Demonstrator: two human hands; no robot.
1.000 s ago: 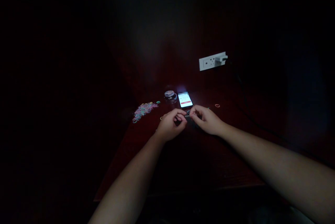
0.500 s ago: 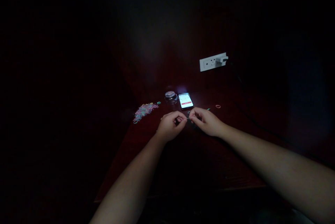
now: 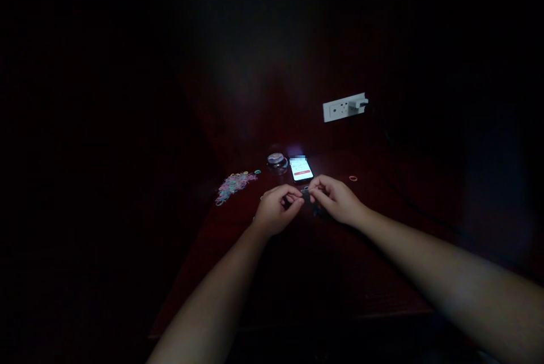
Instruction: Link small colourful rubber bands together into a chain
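Observation:
My left hand [image 3: 278, 208] is closed, thumb and fingers pinched together. Whatever it pinches is too small and dark to name. Just to its right, my right hand [image 3: 336, 199] is also closed in a pinch, its fingertips a short gap from the left ones. What it holds I cannot make out either. A pale rubber band [image 3: 305, 189] shows by the right fingertips; whether they touch it or it lies behind them I cannot tell. A small dark bluish thing [image 3: 316, 211] lies under the right hand, its shape unclear.
A pile of colourful rubber bands [image 3: 234, 185] lies left on the dark red table [image 3: 238, 250]. Behind my hands are a round clear container [image 3: 277, 161] and a lit phone [image 3: 301, 169]. One orange band [image 3: 353, 178] lies right. A wall socket [image 3: 345, 107] holds a plug with a cable.
The view has tilted up slightly, so things sit lower. The fingertips have drawn a little apart, and the thin strand seen between them earlier no longer shows clearly.

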